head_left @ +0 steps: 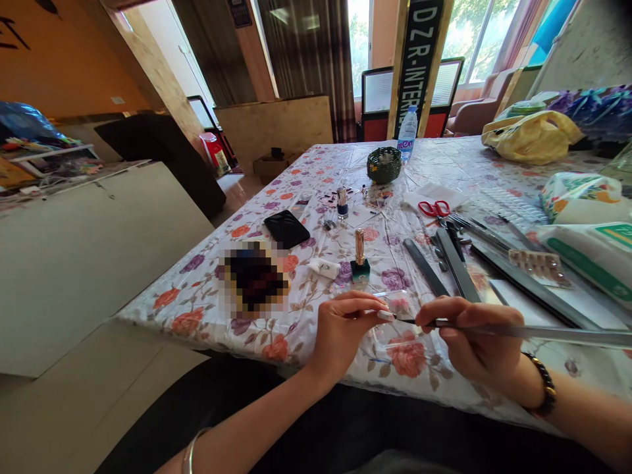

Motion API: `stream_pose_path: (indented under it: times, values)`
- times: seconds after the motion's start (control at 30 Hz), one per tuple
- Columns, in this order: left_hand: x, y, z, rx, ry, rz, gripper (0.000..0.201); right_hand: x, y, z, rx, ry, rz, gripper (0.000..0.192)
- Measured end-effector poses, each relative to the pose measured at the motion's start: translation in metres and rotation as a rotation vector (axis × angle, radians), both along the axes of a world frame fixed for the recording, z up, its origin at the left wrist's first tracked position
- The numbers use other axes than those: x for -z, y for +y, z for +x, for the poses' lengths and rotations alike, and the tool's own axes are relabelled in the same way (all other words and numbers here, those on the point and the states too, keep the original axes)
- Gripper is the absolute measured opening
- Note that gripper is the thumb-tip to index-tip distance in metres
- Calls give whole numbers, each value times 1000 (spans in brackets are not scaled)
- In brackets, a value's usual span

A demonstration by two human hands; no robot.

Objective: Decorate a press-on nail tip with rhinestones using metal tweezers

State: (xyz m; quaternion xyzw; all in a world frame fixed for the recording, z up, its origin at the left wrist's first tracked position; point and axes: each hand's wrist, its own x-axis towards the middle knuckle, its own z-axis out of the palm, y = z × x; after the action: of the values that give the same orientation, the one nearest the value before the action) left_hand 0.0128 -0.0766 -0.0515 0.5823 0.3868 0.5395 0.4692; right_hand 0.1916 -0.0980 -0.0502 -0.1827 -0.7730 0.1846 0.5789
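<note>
My left hand (345, 329) hovers at the table's near edge, pinching a small pale false nail (386, 315) between thumb and forefinger. My right hand (474, 339) grips a long thin silver brush handle (543, 332); its dark tip (405, 320) touches the nail. Under both hands lies a clear plastic sheet (399, 339) on the floral tablecloth (316, 191). A nail polish bottle with a gold cap (360, 257) stands just beyond my left hand.
Nail files (447, 263), red scissors (434, 209), a strip of nail tips (538, 263), a black phone (286, 228), a small blue bottle (342, 203), a green bowl (384, 164), a water bottle (407, 133) and bags (530, 137) at right crowd the table.
</note>
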Motion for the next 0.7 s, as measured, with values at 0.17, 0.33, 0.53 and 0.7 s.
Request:
stream_pose_path:
  times: [0.17, 0.33, 0.53, 0.7]
  values:
    - [0, 0, 0, -1, 2, 1, 11, 0, 0, 0, 2, 1, -3, 28]
    - [2, 0, 0, -5, 5, -5, 7, -4, -1, -2, 11, -4, -4, 25]
    - [2, 0, 0, -5, -4, -11, 6, -1, -1, 0, 15, 6, -12, 25]
    - [1, 0, 0, -1, -6, -13, 8, 0, -2, 1, 3, 1, -14, 29]
